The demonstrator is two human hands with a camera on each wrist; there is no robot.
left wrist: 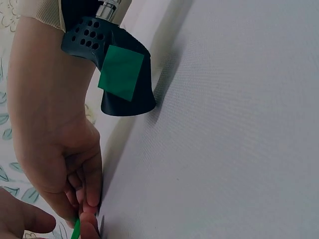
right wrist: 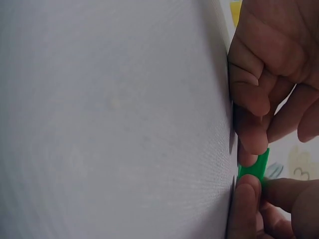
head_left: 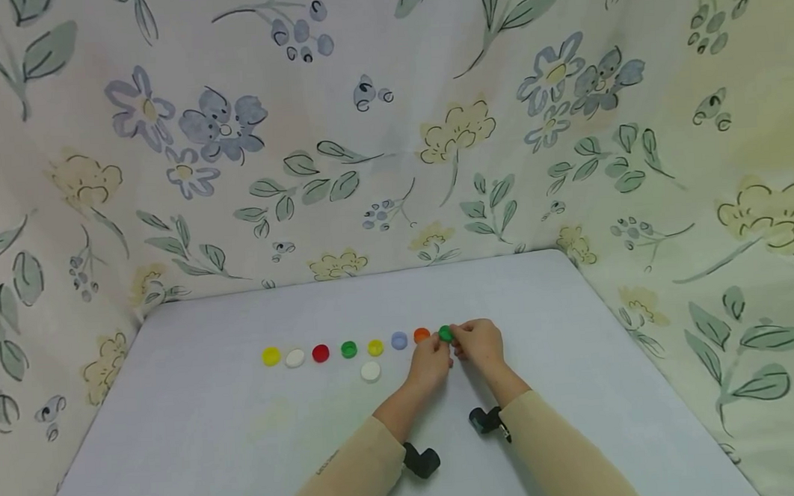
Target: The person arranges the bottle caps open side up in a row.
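Observation:
A green bottle cap (head_left: 446, 334) stands at the right end of a row of coloured caps. My right hand (head_left: 480, 342) pinches it between thumb and fingers; the right wrist view shows this green cap (right wrist: 253, 169) low against the white surface. From the left, my left hand (head_left: 431, 362) reaches in, a fingertip touching or nearly touching the cap's near side. Its thumb (left wrist: 41, 220) stands apart from the cap in the left wrist view. An orange cap (head_left: 422, 335) lies just behind the left fingers, partly hidden.
Leftward in the row lie a blue cap (head_left: 399, 341), a yellow cap (head_left: 375, 347), a green cap (head_left: 348, 349), a red cap (head_left: 320, 353), a white cap (head_left: 295, 358) and another yellow cap (head_left: 271, 356). A white cap (head_left: 370, 371) sits nearer me. Floral cloth (head_left: 379, 166) surrounds the white table (head_left: 198, 431).

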